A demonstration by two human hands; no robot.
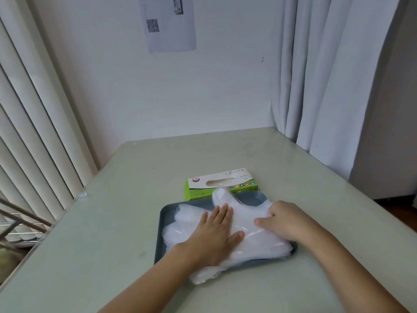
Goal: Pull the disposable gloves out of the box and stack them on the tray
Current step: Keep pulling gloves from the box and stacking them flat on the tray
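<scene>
A pile of clear disposable gloves (pixel 244 219) lies on the grey-blue tray (pixel 163 222) in the middle of the table, spilling over its near edge. My left hand (pixel 213 233) lies flat on the pile's left part, fingers straight. My right hand (pixel 282 220) rests on the pile's right part with its fingers curled into the plastic and the thumb stretched left. The green and white glove box (pixel 222 182) lies just behind the tray, its oval slot facing up.
The pale table (pixel 112 222) reaches the white wall at the back. Vertical blinds (pixel 33 132) line its left edge and a curtain (pixel 316 75) hangs at the back right. A printed sheet (pixel 169 23) is stuck on the wall.
</scene>
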